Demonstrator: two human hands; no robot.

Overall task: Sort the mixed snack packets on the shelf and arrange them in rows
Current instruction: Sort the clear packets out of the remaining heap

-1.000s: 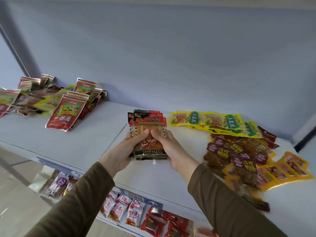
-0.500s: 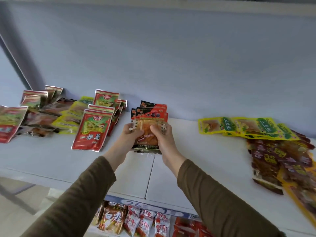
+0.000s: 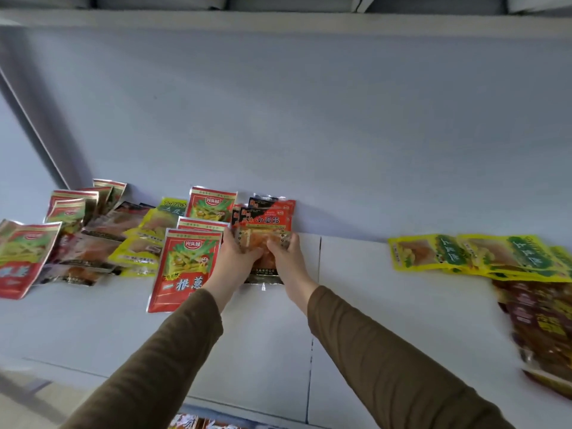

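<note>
Head view: both hands, left [image 3: 236, 258] and right [image 3: 286, 258], clamped on stack of red-black packets [image 3: 265, 222], now down on shelf [image 3: 387, 320] against back wall, right beside red-green packets [image 3: 185, 267]. Second ago stack was mid-air, nearer yellow packets [image 3: 464, 252]. Looks like row's starting here.

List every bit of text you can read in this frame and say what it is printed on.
"一根葱": front red packet, beside the left hand.
"光头强": logo on that packet and on the red packet behind.
"小面筋": orange-black packet stack held by both hands, right hand.
"TuDouS": partly hidden yellow-green packet.
"土豆丝": yellow packets, right.
Dark red packets and fine print: too blurred.
</note>
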